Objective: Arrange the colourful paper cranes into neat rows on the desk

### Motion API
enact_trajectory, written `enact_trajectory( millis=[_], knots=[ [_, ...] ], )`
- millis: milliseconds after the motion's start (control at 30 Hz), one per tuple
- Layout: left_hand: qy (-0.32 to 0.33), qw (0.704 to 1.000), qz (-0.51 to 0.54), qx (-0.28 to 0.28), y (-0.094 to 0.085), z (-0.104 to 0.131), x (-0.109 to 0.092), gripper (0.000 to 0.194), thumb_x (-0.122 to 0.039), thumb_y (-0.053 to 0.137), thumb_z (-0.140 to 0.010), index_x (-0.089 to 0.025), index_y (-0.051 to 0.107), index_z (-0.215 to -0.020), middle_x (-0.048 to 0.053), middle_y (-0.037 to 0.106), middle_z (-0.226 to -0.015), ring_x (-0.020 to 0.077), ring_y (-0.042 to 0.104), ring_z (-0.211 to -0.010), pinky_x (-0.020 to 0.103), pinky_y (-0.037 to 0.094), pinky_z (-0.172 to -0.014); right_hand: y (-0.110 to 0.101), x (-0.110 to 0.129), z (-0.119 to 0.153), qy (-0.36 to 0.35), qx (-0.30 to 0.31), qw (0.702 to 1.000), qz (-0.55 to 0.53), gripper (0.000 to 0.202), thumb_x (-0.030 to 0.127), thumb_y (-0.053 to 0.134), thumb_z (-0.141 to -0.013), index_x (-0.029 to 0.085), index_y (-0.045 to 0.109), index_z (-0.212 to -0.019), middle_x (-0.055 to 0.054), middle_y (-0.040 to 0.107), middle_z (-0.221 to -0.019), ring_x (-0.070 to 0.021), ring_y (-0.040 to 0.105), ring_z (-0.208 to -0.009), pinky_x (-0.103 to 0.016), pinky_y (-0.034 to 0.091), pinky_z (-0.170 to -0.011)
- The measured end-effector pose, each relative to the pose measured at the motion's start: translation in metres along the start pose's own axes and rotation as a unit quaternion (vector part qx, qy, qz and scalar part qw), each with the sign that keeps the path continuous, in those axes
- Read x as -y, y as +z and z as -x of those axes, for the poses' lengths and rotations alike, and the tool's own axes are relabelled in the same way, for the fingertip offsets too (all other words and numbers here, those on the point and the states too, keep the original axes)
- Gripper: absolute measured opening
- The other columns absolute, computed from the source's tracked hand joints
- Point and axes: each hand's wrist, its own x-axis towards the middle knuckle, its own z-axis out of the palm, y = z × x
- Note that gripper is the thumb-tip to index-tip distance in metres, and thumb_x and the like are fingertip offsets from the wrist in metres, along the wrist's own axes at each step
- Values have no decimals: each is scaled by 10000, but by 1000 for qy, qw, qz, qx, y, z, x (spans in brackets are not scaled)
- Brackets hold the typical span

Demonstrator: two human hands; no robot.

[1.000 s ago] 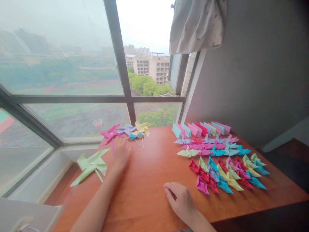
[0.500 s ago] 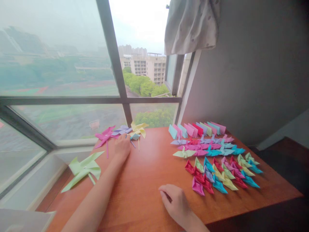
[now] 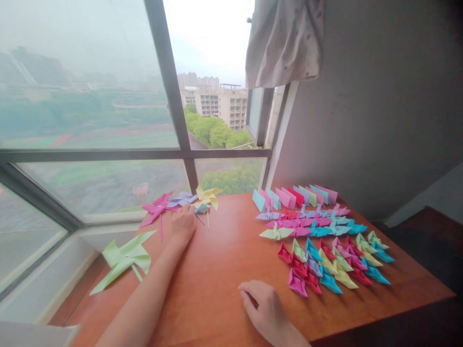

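Observation:
My left hand (image 3: 183, 222) reaches to the back left of the table, its fingers closed on a small blue paper piece (image 3: 202, 208) that shows beside the fingertips; the rest of it is hidden. Around it lie a magenta pinwheel (image 3: 158, 207), a purple pinwheel (image 3: 182, 199) and a yellow pinwheel (image 3: 207, 196). A larger light green pinwheel (image 3: 126, 258) lies left of my left forearm. My right hand (image 3: 261, 306) rests near the table's front, curled, with thumb and forefinger together and nothing visible between them.
On the right of the wooden table (image 3: 217, 265) stand folded paper pieces (image 3: 296, 196) in a row, paper cranes (image 3: 277, 232) in rows, and several paper boats (image 3: 329, 279) in front. Windows rise behind the table; a curtain (image 3: 284, 43) hangs above and a grey wall (image 3: 361, 120) stands right.
The view has tilted slightly, so the window and table sit a little lower. Both hands keep nearly the same places on the table.

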Motion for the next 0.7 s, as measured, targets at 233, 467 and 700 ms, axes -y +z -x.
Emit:
enact_trajectory(
  millis=[233, 467, 700],
  knots=[
    [-63, 983, 169, -24, -23, 15, -1, 303, -191, 512, -848, -176, 629, -1126, 155, 596, -1267, 352, 524, -1196, 482, 387, -1010, 0, 1, 0, -1, -4, 1000, -2, 224, 152, 470, -906, 214, 681, -948, -34, 704, -818, -170, 673, -761, -253, 505, -735],
    [-94, 886, 446, 83, -42, 55, -34, 440, -462, 486, -892, -144, 612, -1169, 140, 710, -1082, 268, 693, -983, 380, 548, -837, -4, 1, -1, 30, -25, 998, -45, 209, 183, 478, -927, 221, 675, -985, -27, 700, -839, -154, 671, -754, -234, 514, -708],
    [-138, 685, 662, 271, -41, 112, -88, 358, -424, 719, -787, -158, 701, -1026, 130, 739, -1041, 217, 703, -909, 286, 547, -769, -7, 2, -3, 105, -91, 984, -109, 228, 289, 513, -941, 201, 635, -1112, -45, 700, -876, -155, 672, -727, -225, 545, -660]
  ],
)
